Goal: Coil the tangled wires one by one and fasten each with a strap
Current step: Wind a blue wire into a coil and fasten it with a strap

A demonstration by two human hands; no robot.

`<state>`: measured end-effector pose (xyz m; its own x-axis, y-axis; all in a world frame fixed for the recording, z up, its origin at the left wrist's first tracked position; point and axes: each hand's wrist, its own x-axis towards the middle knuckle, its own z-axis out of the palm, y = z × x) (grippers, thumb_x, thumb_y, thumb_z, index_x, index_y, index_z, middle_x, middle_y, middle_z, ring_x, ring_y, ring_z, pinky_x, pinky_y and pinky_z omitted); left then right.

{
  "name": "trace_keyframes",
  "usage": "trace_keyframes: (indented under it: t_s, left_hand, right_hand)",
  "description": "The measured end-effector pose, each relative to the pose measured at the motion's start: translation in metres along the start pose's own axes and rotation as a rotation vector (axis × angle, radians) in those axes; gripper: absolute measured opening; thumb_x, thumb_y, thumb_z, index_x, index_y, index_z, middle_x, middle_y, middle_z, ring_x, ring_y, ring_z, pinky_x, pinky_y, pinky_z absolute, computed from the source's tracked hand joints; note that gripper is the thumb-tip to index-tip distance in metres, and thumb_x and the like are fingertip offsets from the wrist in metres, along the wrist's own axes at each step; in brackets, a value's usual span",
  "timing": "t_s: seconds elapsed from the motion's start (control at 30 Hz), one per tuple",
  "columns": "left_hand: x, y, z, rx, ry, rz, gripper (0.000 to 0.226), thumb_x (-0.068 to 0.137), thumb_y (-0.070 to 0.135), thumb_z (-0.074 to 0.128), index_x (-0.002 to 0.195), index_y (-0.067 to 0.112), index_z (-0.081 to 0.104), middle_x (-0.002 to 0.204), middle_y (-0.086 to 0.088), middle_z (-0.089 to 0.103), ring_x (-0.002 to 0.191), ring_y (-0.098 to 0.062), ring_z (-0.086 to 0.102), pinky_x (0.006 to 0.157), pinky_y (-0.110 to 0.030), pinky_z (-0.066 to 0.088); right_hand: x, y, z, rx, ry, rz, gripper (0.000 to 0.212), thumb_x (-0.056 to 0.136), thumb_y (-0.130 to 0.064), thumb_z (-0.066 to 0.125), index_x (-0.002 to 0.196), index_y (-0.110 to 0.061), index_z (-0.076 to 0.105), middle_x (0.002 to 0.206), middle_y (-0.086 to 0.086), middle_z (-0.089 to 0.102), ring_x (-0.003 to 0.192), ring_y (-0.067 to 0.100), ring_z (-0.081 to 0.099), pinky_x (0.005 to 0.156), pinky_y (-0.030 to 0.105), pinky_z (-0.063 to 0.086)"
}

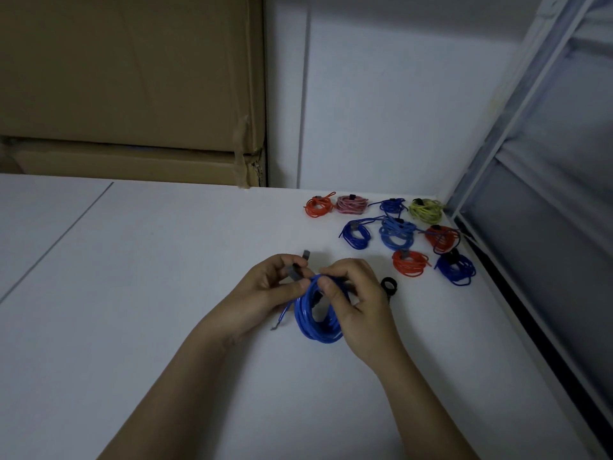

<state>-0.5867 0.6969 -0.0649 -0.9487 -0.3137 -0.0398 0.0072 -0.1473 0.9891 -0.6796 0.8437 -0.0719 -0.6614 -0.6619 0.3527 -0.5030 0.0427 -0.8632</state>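
White table (166,293); blue coil (318,323) upright, edge-on

This looks like a storeroom or plain back-room work area rather than a home. Large taped cardboard cartons (132,88) stand stacked behind the far edge of a bare white worktop (132,260). Plain white wall panels (398,94) rise behind its far right corner, and a grey metal-framed panel (530,161) runs along its right edge.
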Motion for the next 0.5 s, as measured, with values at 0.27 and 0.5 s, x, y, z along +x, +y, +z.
trace_keyframes:
  t_s: [0.27, 0.5]
  left_hand:
    - [0.003, -0.001, -0.004, -0.006, 0.022, -0.001, 0.038, 0.08, 0.016, 0.064, 0.114, 0.001, 0.057, 0.104, -0.009, 0.068, 0.089, -0.023, 0.067, 0.079, -0.027, 0.055]
    - [0.0, 0.003, 0.004, 0.01, -0.01, -0.017, 0.033, 0.084, 0.023, 0.061, 0.112, 0.005, 0.057, 0.098, -0.004, 0.068, 0.09, -0.017, 0.064, 0.08, -0.024, 0.053]
  right_hand:
    - [-0.001, 0.012, -0.011, -0.159, -0.115, -0.285, 0.043, 0.089, -0.019, 0.052, 0.132, -0.022, 0.056, 0.128, -0.01, 0.057, 0.118, 0.01, 0.055, 0.095, 0.025, 0.049]
    - [0.003, 0.012, -0.007, -0.072, -0.048, -0.306, 0.032, 0.088, -0.011, 0.056, 0.117, -0.019, 0.068, 0.114, -0.006, 0.062, 0.104, 0.011, 0.062, 0.086, 0.027, 0.054]
